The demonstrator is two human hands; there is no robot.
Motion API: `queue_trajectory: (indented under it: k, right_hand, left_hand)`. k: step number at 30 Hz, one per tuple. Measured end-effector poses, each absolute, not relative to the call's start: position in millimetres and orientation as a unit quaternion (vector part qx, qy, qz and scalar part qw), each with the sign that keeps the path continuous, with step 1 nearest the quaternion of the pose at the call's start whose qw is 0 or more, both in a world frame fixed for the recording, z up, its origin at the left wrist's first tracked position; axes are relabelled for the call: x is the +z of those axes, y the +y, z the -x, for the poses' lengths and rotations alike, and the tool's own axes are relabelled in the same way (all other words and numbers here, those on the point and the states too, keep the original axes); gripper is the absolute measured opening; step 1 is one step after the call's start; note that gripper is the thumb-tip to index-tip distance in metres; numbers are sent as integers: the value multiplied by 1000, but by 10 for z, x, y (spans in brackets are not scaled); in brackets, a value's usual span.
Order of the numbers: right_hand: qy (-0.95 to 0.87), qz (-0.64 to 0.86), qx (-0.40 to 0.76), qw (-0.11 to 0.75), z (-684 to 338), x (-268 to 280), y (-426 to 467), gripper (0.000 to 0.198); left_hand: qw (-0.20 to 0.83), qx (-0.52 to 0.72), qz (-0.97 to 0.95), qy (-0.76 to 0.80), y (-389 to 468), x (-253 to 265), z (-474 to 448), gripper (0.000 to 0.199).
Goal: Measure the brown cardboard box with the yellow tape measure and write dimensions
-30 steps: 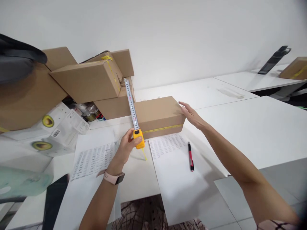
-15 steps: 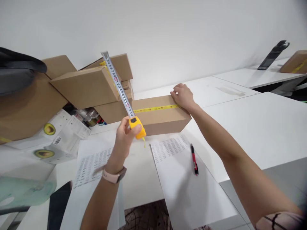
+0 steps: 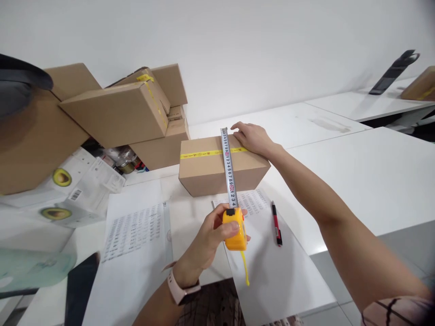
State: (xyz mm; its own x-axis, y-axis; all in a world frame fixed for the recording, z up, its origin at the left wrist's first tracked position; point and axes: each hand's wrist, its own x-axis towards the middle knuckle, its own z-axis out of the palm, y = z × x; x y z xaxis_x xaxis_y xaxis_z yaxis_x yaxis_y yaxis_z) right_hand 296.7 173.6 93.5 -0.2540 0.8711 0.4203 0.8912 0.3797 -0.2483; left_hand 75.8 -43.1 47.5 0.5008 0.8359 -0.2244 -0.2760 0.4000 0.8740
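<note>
Your left hand (image 3: 202, 244) is closed around the yellow tape measure (image 3: 235, 233), thumb pressed on its upper face, with the wristband (image 3: 181, 285) just below. The extended metal blade (image 3: 229, 170) runs forward from it over the cardboard box (image 3: 204, 171), crossing the strip of yellow tape (image 3: 195, 155) on top; its tip shows just past the far edge, though you cannot tell whether it touches the cardboard. Your right hand (image 3: 254, 137) rests on the box's top at the far right, fingers bent; whether they grip the edge cannot be told. The box sits on the white table (image 3: 343, 176), in front of you, beyond the printed sheets. A red and black pen (image 3: 276, 223) lies on the right sheet (image 3: 272, 276), near its right edge. To your left are another printed sheet (image 3: 115, 280), white avocado-printed cartons (image 3: 81, 181) and stacked cardboard boxes (image 3: 115, 113). A dark bottle (image 3: 390, 77) stands far right.
</note>
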Motion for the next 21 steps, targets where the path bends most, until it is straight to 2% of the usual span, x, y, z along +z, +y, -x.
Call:
queue_trajectory:
  k: [7,21]
  right_hand:
    - [-801,543,-69,244,-2959,934,1610,51]
    - [-824,518,-78,215,-2988,938,1564,47]
  left_hand:
    - [772,368,-388,344,-499,539,-810,50]
    - [780,372,-377,333,-781,406,-944,51]
